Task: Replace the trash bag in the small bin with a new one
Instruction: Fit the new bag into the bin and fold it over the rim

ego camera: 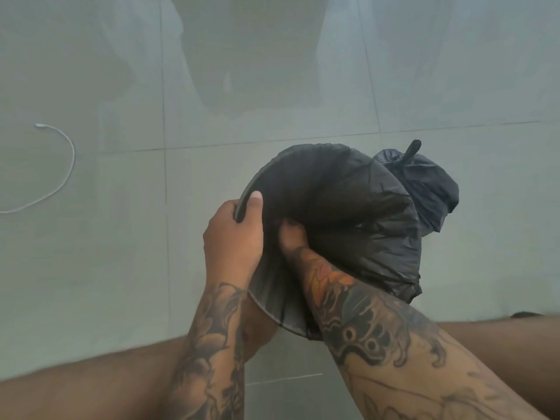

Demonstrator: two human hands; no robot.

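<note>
The small dark bin is tilted toward me just above the grey tiled floor. A new black trash bag lines it and drapes over its right side. My left hand grips the bin's rim on the left, thumb hooked over the edge. My right hand reaches inside the bag; its fingers are buried in the plastic and hidden. Behind the bin on the right lies the old black bag, tied shut with a knot on top.
A white cable curls on the floor at the left. My bare legs frame the bottom of the view. A pale wall or cabinet front rises at the top.
</note>
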